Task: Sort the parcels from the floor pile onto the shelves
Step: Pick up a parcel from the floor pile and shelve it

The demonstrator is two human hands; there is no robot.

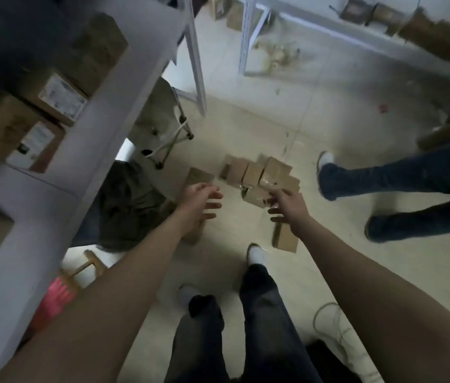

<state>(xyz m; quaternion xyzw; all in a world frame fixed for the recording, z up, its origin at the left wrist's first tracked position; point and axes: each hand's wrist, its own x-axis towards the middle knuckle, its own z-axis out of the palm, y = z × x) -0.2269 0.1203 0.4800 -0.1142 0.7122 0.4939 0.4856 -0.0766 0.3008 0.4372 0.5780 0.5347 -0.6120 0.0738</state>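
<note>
While both your arms are stretched down and forward, the pile of brown parcels lies on the pale floor at the middle of the frame, just above your hands. Your left hand hangs with its grip wide, fingers spread and holding nothing. A single parcel lies just above it in the picture, a little apart from the pile and to its left. Your right hand is spread the same way, its grip loose and empty, with the fingertips over the nearest parcel of the pile; the blur hides whether they touch it. Another parcel lies on the floor beside your right wrist, toward the lower middle. A grey shelf unit fills the upper left and carries labelled cardboard boxes. A second shelf runs across the upper right with more brown boxes on it. Your own dark-trousered legs are at the bottom, and another person's legs in jeans show at the right edge. A dark bundle lies on the floor beside the left shelf unit.
</note>
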